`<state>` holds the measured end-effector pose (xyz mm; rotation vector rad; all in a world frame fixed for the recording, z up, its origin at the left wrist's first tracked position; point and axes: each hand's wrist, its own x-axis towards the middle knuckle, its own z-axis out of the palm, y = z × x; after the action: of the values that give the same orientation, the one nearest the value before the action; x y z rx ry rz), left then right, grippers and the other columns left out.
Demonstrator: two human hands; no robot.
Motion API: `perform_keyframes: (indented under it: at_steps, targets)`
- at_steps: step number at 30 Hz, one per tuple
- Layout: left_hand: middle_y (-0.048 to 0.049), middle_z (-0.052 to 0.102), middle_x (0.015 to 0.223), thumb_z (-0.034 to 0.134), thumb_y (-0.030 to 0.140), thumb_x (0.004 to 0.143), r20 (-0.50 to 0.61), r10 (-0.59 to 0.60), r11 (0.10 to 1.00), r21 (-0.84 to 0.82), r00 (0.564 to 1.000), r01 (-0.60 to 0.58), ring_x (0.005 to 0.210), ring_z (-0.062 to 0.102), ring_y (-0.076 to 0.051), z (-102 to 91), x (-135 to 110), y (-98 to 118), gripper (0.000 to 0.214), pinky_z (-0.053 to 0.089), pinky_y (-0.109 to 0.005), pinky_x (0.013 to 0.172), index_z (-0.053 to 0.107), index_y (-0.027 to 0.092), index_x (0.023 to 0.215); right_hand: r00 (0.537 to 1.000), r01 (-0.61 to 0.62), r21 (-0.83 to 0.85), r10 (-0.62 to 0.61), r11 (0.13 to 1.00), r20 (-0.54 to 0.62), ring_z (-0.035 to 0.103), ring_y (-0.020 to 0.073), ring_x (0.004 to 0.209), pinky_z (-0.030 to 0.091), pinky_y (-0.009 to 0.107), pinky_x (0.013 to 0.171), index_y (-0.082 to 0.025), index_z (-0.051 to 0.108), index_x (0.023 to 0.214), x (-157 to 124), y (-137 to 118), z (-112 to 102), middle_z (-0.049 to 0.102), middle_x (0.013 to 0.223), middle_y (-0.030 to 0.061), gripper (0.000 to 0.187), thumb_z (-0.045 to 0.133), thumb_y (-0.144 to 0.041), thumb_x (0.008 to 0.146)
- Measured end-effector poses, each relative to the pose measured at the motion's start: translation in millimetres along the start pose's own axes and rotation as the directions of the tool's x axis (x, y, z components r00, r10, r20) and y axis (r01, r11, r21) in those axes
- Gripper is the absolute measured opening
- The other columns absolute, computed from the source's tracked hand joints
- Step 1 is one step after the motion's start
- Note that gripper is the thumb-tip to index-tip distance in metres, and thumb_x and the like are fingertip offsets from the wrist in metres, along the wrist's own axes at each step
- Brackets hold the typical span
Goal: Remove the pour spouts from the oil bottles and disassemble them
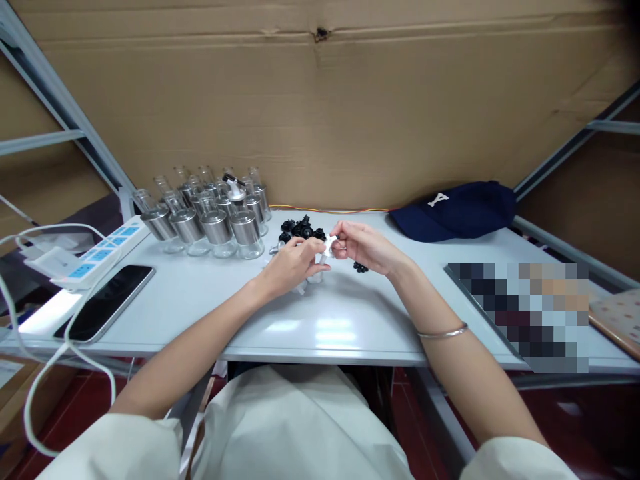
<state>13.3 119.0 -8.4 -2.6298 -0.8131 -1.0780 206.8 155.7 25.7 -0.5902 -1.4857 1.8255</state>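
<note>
Both hands meet over the middle of the table around a small white plastic pourer cap (329,246). My left hand (295,267) pinches it from the left with thumb and fingers. From the right, my right hand (370,247) grips it between thumb and fingertips. Just behind the hands lies a pile of black plastic cap parts (303,229). A few pale, see-through pieces lie beneath and beside my left hand, partly hidden by it. Small black parts (361,267) form a little cluster under my right wrist.
Several glass bottles with steel sleeves (217,227) stand back left; one wears a white pourer top with a black lid (235,188). A phone (107,303) and power strip (107,253) lie left. A navy cap (455,212) and a pixelated flat object (520,313) are right.
</note>
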Motion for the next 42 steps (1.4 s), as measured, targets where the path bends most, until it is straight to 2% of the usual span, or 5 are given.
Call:
perform_keyframes:
  at_steps: [12, 18, 23, 34, 42]
  targets:
    - [-0.0047, 0.065, 0.093, 0.047, 0.033, 0.092, 0.051, -0.028, 0.998, 0.049, 0.998, 0.026, 0.07, 0.061, -0.011, -1.0, 0.5, 1.2, 0.021, 0.046, -0.033, 0.081, 0.037, 0.019, 0.103, 0.982, 0.163, -0.252, -0.18, 0.954, -0.048, 0.042, 0.0049, 0.046, 0.03, 0.021, 0.049, -0.017, 0.047, 0.063, 4.9, 7.3, -6.0, 0.053, 0.051, -0.005, 0.039, 0.074, -0.044, 0.068]
    - [-0.0044, 0.065, 0.092, 0.048, 0.028, 0.092, 0.078, -0.017, 0.999, 0.051, 0.997, 0.014, 0.08, 0.063, -0.012, -2.7, 2.5, 2.0, 0.013, 0.045, -0.03, 0.08, 0.04, 0.018, 0.097, 0.984, 0.105, -0.365, -0.149, 0.925, -0.095, 0.043, 0.005, 0.042, 0.027, 0.021, 0.043, -0.017, 0.045, 0.061, 3.9, 4.3, -3.4, 0.054, 0.05, -0.0042, 0.043, 0.072, -0.05, 0.067]
    - [-0.0063, 0.065, 0.097, 0.046, 0.029, 0.092, 0.051, -0.03, 0.999, 0.036, 0.998, 0.028, 0.069, 0.061, -0.011, -2.9, 2.1, 1.2, 0.018, 0.046, -0.034, 0.08, 0.035, 0.018, 0.102, 0.985, 0.09, -0.342, -0.136, 0.935, -0.111, 0.04, 0.0049, 0.041, 0.026, 0.021, 0.042, -0.018, 0.046, 0.067, 4.7, 5.9, 3.2, 0.049, 0.05, -0.0058, 0.045, 0.061, -0.06, 0.071]
    - [-0.0079, 0.061, 0.105, 0.054, 0.032, 0.087, 0.015, -0.153, 0.988, -0.035, 0.988, 0.154, 0.071, 0.062, -0.012, 1.0, -2.1, -5.2, 0.032, 0.046, -0.036, 0.081, 0.031, 0.02, 0.106, 0.972, 0.155, -0.368, -0.209, 0.917, -0.11, 0.034, 0.0046, 0.041, 0.024, 0.021, 0.042, -0.019, 0.046, 0.069, 7.0, 7.1, 9.0, 0.04, 0.047, -0.0089, 0.041, 0.066, -0.054, 0.071]
    - [-0.0058, 0.065, 0.092, 0.038, 0.016, 0.091, 0.101, -0.383, 0.92, 0.129, 0.918, 0.369, 0.087, 0.06, -0.018, -13.0, 5.2, -10.5, 0.013, 0.041, -0.035, 0.082, 0.05, 0.015, 0.097, 0.94, 0.208, -0.311, -0.277, 0.928, -0.197, 0.036, 0.0049, 0.042, 0.024, 0.021, 0.042, -0.019, 0.045, 0.07, 8.1, 4.3, 3.2, 0.038, 0.055, -0.0077, 0.04, 0.065, -0.054, 0.072]
